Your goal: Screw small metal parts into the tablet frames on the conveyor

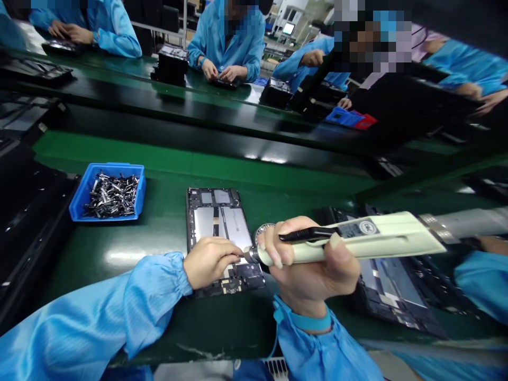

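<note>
An open tablet chassis [214,222] lies on the green mat, showing silver panels and a dark frame, with a small circuit board at its near end. My left hand [208,262] rests curled over the chassis's near part. My right hand [309,264] is shut around a pale green electric screwdriver [357,243], and a grey cable runs from its rear to the right. The screwdriver's metal tip [250,255] meets my left fingertips above the chassis. Whatever lies under the tip is hidden by my fingers.
A blue bin [85,193] of small metal parts stands left of the chassis. A second open tablet [392,286] lies to the right, under the screwdriver. Co-workers in blue smocks handle devices along a parallel bench [119,79]. Black trays [35,222] sit at the far left.
</note>
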Demonstrator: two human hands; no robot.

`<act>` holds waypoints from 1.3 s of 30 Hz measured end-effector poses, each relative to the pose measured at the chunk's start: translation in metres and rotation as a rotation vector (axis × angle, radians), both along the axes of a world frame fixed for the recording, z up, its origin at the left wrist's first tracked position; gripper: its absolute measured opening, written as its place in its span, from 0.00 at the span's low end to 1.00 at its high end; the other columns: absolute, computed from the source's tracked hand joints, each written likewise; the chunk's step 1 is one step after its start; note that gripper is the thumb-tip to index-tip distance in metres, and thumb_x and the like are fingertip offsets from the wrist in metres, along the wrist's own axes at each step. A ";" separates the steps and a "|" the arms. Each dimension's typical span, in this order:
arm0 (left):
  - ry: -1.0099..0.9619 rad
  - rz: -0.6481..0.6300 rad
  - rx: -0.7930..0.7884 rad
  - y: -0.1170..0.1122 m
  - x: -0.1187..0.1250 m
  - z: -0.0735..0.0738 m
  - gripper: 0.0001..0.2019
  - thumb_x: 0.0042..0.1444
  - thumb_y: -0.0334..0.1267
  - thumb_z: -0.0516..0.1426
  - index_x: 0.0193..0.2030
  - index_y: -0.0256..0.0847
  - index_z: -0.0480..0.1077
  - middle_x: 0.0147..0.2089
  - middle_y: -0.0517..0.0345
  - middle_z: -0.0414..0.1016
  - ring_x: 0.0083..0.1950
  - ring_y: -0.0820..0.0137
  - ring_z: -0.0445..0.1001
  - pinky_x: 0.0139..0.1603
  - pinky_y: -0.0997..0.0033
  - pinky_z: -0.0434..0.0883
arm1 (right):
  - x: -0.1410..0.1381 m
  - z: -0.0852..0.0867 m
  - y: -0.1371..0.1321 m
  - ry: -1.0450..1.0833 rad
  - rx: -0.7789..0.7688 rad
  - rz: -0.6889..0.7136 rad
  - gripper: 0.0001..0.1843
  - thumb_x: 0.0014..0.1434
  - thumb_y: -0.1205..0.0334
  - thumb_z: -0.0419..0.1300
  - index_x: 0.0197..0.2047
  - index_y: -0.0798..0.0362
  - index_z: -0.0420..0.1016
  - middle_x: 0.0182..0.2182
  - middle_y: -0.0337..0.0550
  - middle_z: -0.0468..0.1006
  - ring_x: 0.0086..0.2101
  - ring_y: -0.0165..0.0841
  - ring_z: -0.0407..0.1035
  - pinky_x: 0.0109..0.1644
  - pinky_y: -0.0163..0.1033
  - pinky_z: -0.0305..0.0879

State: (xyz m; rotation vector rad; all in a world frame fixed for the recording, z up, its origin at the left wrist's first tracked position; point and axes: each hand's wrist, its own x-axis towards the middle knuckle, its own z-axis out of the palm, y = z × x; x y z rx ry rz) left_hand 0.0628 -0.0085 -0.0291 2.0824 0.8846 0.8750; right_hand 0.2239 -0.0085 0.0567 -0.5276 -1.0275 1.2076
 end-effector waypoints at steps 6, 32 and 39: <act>0.078 -0.064 -0.050 0.001 -0.002 0.006 0.11 0.69 0.34 0.56 0.48 0.39 0.80 0.42 0.51 0.84 0.45 0.65 0.82 0.52 0.69 0.77 | 0.001 -0.003 0.000 -0.011 0.001 0.039 0.18 0.61 0.46 0.64 0.35 0.53 0.85 0.13 0.33 0.63 0.14 0.28 0.57 0.22 0.37 0.59; -0.166 0.696 -0.515 0.115 -0.070 -0.014 0.06 0.61 0.28 0.60 0.39 0.32 0.81 0.24 0.61 0.76 0.17 0.78 0.67 0.19 0.79 0.65 | -0.133 -0.025 0.148 -0.171 -0.162 -0.085 0.18 0.49 0.46 0.71 0.23 0.51 0.76 0.10 0.31 0.67 0.12 0.25 0.58 0.21 0.35 0.68; -0.191 0.700 -0.565 0.114 -0.066 -0.013 0.06 0.63 0.29 0.60 0.39 0.32 0.81 0.23 0.62 0.73 0.17 0.77 0.68 0.20 0.79 0.66 | -0.136 -0.035 0.150 -0.208 -0.178 -0.106 0.19 0.50 0.44 0.70 0.23 0.51 0.75 0.11 0.31 0.66 0.12 0.25 0.59 0.21 0.35 0.68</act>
